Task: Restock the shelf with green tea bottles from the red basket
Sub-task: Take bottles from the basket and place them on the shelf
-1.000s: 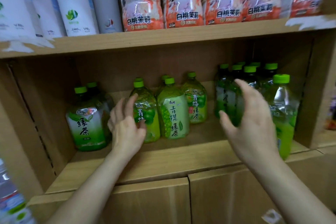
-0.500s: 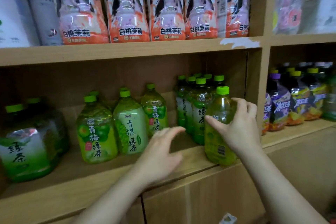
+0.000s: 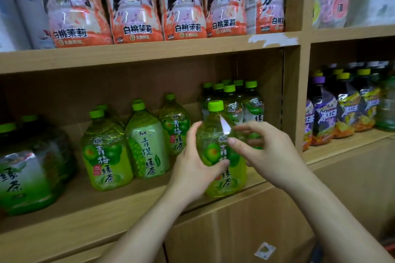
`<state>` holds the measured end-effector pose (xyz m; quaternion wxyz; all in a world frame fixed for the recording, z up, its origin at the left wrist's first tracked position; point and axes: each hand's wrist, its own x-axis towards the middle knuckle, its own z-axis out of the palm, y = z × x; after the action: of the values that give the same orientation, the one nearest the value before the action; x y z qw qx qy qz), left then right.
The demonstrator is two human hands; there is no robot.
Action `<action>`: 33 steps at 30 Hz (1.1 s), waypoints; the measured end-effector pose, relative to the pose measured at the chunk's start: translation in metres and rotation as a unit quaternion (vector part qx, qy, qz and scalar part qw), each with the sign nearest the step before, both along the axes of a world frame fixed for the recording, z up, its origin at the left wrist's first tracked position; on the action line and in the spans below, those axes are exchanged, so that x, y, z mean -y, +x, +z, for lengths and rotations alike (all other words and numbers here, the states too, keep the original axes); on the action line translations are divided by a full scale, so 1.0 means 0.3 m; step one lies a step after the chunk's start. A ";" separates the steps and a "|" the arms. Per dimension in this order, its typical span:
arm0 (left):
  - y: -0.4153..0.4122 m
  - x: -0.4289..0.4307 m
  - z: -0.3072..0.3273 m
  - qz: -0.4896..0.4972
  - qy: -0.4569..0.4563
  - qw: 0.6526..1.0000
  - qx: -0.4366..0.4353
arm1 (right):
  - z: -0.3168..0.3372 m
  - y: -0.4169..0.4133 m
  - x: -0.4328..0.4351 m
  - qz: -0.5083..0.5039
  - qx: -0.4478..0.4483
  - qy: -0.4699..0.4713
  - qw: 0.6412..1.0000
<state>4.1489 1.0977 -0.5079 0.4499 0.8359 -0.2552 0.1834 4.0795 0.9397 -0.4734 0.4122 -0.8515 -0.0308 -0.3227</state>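
Note:
A green tea bottle (image 3: 213, 132) with a green cap and a green plum label stands upright at the front edge of the wooden shelf (image 3: 106, 209). My left hand (image 3: 192, 168) wraps its left side, thumb across the label. From the right, my right hand (image 3: 267, 156) holds it, with thumb and fingertips on its shoulder. Behind it a cluster of slim green tea bottles (image 3: 237, 100) fills the right corner. The red basket is out of view.
Three more green tea bottles (image 3: 147, 149) stand to the left, and a large dark green one (image 3: 23, 166) at the far left. Peach jasmine packs (image 3: 136, 6) fill the shelf above. An upright divider (image 3: 297, 92) separates iced tea bottles (image 3: 346, 109) on the right.
My left hand has moved right from the open shelf and taken hold of the bottle. The bottle's label now faces me. The view has shifted to the right.

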 end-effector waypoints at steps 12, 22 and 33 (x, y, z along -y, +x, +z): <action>0.113 -0.147 0.092 0.205 0.352 0.891 0.200 | -0.169 0.125 -0.173 0.159 -0.106 0.040 0.981; 0.237 -0.146 0.138 0.252 0.458 0.835 0.170 | -0.198 0.300 -0.240 0.153 -0.141 0.067 0.976; 0.201 -0.132 0.146 0.250 0.454 0.846 0.128 | -0.142 -0.042 -0.089 0.079 -0.057 0.130 0.987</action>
<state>4.2093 1.1373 -0.4642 -0.0773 0.9514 -0.1475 0.2590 4.0669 0.9665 -0.5161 0.5445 -0.8027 -0.0319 -0.2414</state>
